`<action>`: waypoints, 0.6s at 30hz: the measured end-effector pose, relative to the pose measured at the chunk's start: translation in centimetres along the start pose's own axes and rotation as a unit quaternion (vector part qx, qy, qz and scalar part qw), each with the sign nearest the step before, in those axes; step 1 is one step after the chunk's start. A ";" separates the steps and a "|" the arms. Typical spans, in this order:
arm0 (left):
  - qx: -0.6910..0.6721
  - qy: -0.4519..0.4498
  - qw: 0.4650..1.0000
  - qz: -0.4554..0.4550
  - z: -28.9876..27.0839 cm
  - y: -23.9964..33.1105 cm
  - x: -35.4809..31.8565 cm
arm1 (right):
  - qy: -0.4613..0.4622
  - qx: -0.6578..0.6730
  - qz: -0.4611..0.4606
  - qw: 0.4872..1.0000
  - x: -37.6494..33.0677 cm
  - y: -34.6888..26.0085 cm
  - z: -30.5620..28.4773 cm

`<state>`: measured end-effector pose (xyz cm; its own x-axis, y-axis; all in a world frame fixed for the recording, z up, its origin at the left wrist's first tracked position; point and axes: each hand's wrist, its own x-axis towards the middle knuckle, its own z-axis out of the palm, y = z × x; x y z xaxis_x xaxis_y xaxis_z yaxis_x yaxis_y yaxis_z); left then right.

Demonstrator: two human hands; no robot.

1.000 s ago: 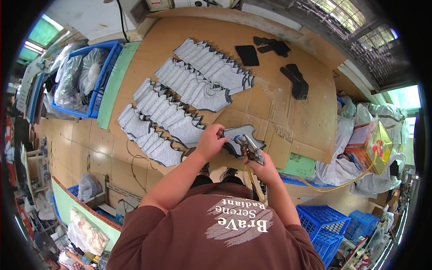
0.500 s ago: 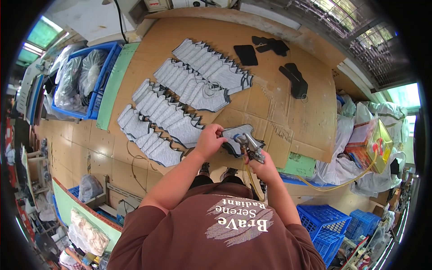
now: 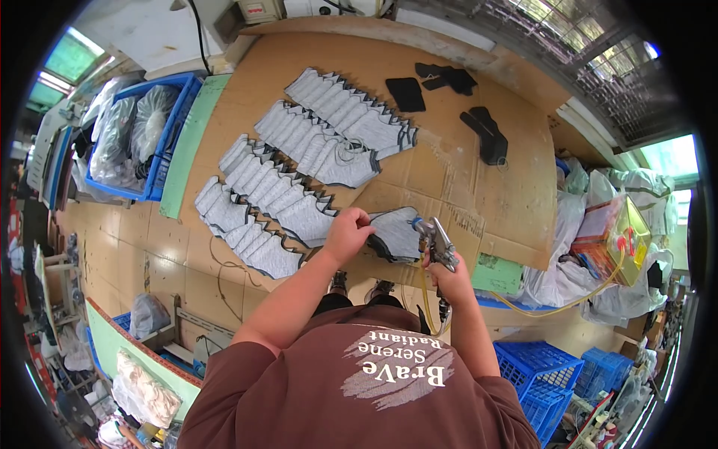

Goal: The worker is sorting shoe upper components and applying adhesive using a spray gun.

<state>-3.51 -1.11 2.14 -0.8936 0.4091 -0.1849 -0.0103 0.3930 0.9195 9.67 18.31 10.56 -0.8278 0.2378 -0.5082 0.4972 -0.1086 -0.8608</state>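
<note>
My right hand (image 3: pixel 451 278) is closed round the handle of a metal spray gun (image 3: pixel 440 245), its nozzle over the right edge of a grey fabric piece (image 3: pixel 395 233) with dark layers along its lower rim. At that piece's left edge, the fingertips of my left hand (image 3: pixel 348 235) are pinched together. Overlapping rows of similar grey pieces (image 3: pixel 280 198) with dark edges fan out beyond my left hand. A yellowish hose (image 3: pixel 426 299) hangs below the gun. Whether spray is coming out does not show.
Cardboard (image 3: pixel 479 202) covers the table. Black cut pieces (image 3: pixel 486 136) lie at its far right, and a coil of thin cord (image 3: pixel 351 150) rests on one row. On the left stands a blue crate (image 3: pixel 161 168) of bagged goods; at right, a yellow-sided can (image 3: pixel 628 236) is joined to a hose.
My right hand and the spray gun have shifted right, from the middle of the grey piece to its right edge. The gun now hides less of the piece. My left hand has barely moved.
</note>
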 end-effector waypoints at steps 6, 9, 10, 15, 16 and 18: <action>-0.004 0.030 1.000 -0.004 -2.1 0.0 -0.9 | -0.041 0.013 -0.037 0.998 -0.4 -0.2 0.3; -0.214 0.049 0.964 -0.149 -5.8 -0.9 -2.7 | -0.058 0.020 -0.027 0.998 -0.5 0.3 0.1; -0.242 0.084 0.953 -0.161 -7.3 -2.3 -3.6 | -0.068 0.016 -0.028 0.997 -0.3 0.4 0.3; -0.346 0.237 0.891 -0.170 -16.2 -8.9 -6.8 | -0.062 -0.007 -0.014 0.998 -0.5 -0.4 0.8; -0.350 0.287 0.876 -0.165 -18.2 -9.9 -7.2 | -0.063 -0.009 -0.015 0.998 -0.4 0.1 0.6; -0.344 0.314 0.871 -0.156 -22.3 -11.7 -7.0 | -0.066 -0.013 -0.017 0.998 -0.4 0.0 0.7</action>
<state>-7.19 -26.93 0.46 -0.8662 -0.2459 -0.4350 -0.3693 -0.2714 0.8888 9.83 17.50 10.80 -0.8706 0.1114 -0.4792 0.4733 -0.0765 -0.8776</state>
